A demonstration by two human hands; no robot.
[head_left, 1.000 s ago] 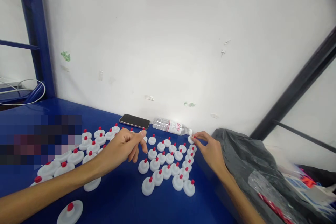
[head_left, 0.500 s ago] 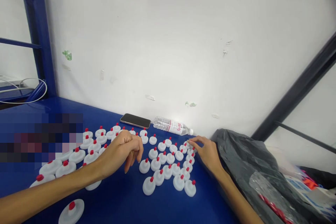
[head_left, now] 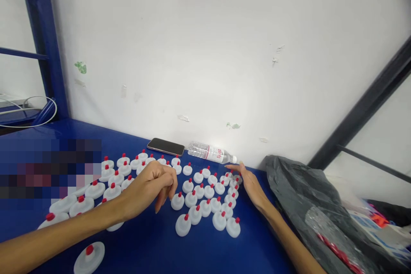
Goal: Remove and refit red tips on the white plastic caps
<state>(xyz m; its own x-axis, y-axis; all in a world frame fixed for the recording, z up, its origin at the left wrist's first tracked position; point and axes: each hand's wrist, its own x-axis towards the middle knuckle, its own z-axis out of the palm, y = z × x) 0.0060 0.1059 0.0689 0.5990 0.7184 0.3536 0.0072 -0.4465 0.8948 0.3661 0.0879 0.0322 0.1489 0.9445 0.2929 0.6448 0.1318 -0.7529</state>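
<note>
Several white caps with red tips stand in rows on a blue table. My left hand hovers over the middle of them, fingers curled loosely downward; nothing shows in it. My right hand lies flat at the right end of the rows, fingers stretched out and touching the far caps. More caps sit to the left, partly behind my left arm. One cap stands apart near the front.
A phone and a lying water bottle rest against the white wall. A grey-black plastic bag fills the right side. Blue frame posts rise at the left; a blurred patch covers part of the table.
My right hand has gone from a pinch at the far-right cap to lying flat with fingers extended. My left hand has drawn back slightly toward me.
</note>
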